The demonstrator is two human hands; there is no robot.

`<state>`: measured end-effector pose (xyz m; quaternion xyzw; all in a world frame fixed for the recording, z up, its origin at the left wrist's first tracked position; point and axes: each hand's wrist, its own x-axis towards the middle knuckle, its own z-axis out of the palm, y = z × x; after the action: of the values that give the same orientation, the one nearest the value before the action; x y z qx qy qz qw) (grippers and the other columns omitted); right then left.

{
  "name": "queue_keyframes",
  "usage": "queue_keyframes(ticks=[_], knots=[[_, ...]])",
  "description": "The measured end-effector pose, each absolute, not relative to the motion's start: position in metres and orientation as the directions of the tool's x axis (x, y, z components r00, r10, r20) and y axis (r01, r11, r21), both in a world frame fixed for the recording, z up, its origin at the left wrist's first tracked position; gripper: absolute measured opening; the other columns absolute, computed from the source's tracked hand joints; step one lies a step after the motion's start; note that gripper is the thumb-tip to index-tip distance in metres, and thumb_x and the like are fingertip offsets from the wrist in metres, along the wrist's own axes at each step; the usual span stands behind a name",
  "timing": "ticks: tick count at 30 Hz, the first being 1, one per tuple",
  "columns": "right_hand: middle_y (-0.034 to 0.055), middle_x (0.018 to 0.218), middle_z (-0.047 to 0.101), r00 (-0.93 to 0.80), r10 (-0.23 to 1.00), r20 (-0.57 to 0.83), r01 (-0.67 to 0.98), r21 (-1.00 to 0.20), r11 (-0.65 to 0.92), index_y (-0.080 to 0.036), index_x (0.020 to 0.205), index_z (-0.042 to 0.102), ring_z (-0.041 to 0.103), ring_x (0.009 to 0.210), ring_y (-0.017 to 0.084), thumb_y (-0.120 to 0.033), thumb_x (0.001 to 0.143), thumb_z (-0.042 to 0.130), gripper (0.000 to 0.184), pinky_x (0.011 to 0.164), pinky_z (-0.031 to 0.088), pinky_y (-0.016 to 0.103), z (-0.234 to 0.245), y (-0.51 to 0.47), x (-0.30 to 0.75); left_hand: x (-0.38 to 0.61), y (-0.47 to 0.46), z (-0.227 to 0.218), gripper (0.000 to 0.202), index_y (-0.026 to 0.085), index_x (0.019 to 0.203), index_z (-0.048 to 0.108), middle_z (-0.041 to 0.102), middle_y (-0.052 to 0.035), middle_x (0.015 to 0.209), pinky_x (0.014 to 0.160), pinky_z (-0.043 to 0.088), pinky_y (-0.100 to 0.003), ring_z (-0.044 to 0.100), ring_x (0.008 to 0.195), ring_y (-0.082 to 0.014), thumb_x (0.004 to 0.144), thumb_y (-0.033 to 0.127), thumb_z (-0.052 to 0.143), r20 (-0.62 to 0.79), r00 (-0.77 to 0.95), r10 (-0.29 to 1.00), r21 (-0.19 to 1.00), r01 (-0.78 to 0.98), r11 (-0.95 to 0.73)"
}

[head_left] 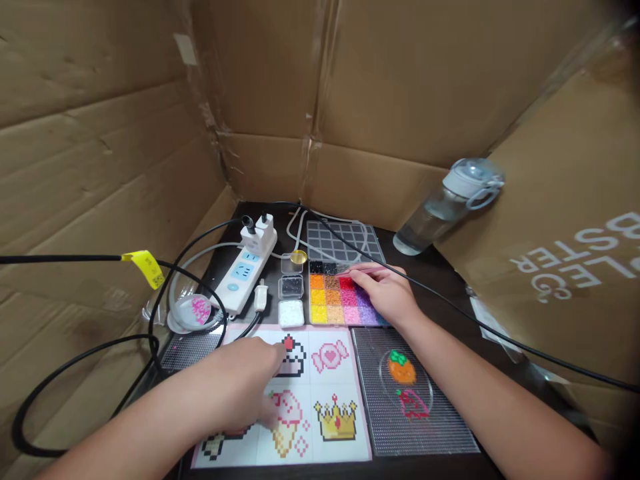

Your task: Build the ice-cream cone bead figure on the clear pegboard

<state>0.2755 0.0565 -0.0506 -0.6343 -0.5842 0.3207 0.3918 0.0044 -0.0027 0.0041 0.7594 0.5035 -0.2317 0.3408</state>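
Note:
My right hand [387, 292] is over the bead box [327, 325], pinching what looks like pink tweezers [356, 269] with their tip low over its back compartments. The box holds small beads sorted by colour: black, orange, yellow, brown, red, pink and purple. Slightly blurred, my left hand [245, 380] hovers over or rests on the pattern sheet [336, 387], thumb and forefinger apart with nothing visible between them. The sheet shows a cake, a candy, an ice cream cone and a crown. Beside it lies a clear pegboard [377, 413] bearing an orange bead fruit [402, 372] and a red-pink bead outline [414, 404].
Small boxes of white beads [291, 313] and black beads [291, 287] stand left of the bead box. Farther left are a power strip [240, 280] and looping black cable [165, 280]. A water bottle [435, 217] leans at the back right; cardboard walls [380, 180] enclose the table.

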Motion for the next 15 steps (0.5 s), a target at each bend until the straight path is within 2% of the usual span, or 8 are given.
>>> queue_keyframes(ticks=[6, 15], knots=[[0.0049, 0.092, 0.082, 0.074, 0.993, 0.087, 0.415, -0.908, 0.049, -0.024, 0.078, 0.082, 0.076, 0.092, 0.023, -0.042, 0.083, 0.068, 0.023, 0.091, 0.057, 0.037, -0.0499, 0.0569, 0.2733, 0.0052, -0.0021, 0.0047, 0.05, 0.02, 0.114, 0.071, 0.076, -0.0158, 0.111, 0.076, 0.052, -0.039, 0.072, 0.1, -0.0366, 0.067, 0.036, 0.079, -0.706, 0.384, 0.595, 0.277, 0.923, -0.268], [0.0037, 0.096, 0.082, 0.079, 0.986, 0.149, 0.536, -0.84, 0.084, -0.029, 0.079, 0.084, 0.075, 0.096, 0.024, -0.038, 0.084, 0.068, 0.019, 0.099, 0.056, 0.042, -0.0509, 0.0568, 0.272, 0.0033, -0.0024, 0.0011, 0.052, 0.022, 0.115, 0.07, 0.076, -0.0139, 0.112, 0.076, 0.051, -0.038, 0.072, 0.1, -0.0354, 0.066, 0.039, 0.08, -0.711, 0.373, 0.595, 0.265, 0.927, -0.265]])
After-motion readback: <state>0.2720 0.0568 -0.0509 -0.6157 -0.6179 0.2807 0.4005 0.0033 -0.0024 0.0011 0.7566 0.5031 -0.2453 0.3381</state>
